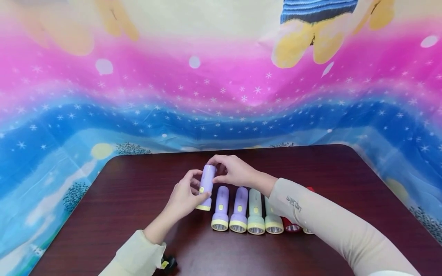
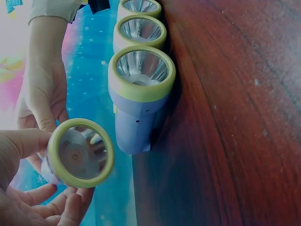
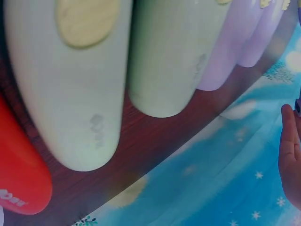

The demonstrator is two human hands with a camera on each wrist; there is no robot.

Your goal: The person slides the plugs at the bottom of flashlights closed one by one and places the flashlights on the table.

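Observation:
My left hand [image 1: 183, 197] grips a purple flashlight [image 1: 207, 178] near its yellow-rimmed head, thumb across the front. The flashlight is raised off the table, tail up and lens downward. At its tail end, my right hand [image 1: 236, 170] pinches the body between thumb and fingers. Seen from the left wrist, the lens [image 2: 80, 153] faces the camera. Just right of the held one, two more purple flashlights [image 1: 221, 203] lie in a row with two pale green flashlights [image 1: 255, 205]. The right sleeve partly covers the second green one.
Past the green ones, a red flashlight [image 1: 292, 227] and a pale-rimmed one [image 1: 308, 231] are mostly hidden under the right forearm. A black object with a yellow part [image 1: 168, 264] lies by the left sleeve. A patterned cloth [image 1: 221, 126] hangs behind the dark wooden table [image 1: 138, 191].

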